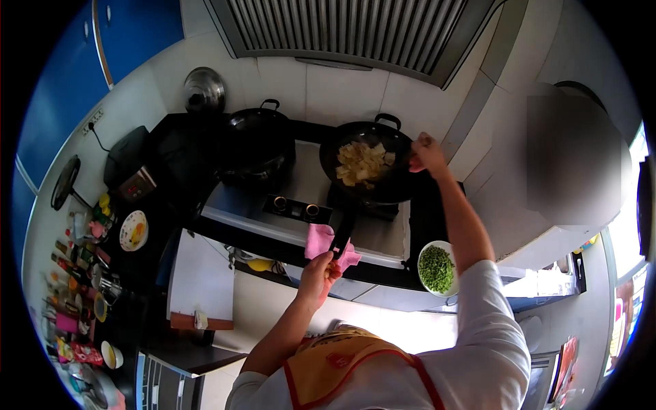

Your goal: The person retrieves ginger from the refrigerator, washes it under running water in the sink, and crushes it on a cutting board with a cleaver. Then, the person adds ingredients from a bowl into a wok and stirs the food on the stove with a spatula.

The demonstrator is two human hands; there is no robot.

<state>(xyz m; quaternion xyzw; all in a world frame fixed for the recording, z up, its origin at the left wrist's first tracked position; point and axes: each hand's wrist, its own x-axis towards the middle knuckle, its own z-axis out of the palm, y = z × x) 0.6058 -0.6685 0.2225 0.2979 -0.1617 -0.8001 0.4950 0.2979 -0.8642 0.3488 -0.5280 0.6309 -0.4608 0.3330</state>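
Note:
My left hand (320,279) is closed around the end of the long handle of a black wok (330,164) on the right burner. Chopped, pale yellow-brown food (364,164) lies in the wok. A pink cloth (318,239) lies on the stove's front edge, under the handle and beside my left hand. My right hand (428,154) is held at the wok's right rim with its fingers curled closed. What it holds, if anything, I cannot make out. A white bowl of chopped green vegetable (436,269) sits below my right forearm.
A second black wok (256,143) stands on the left burner of the steel stove (239,202). A steel lid (204,90) leans on the wall. A rice cooker (131,179), a patterned bowl (134,231) and several bottles line the left counter. The range hood (342,31) hangs above.

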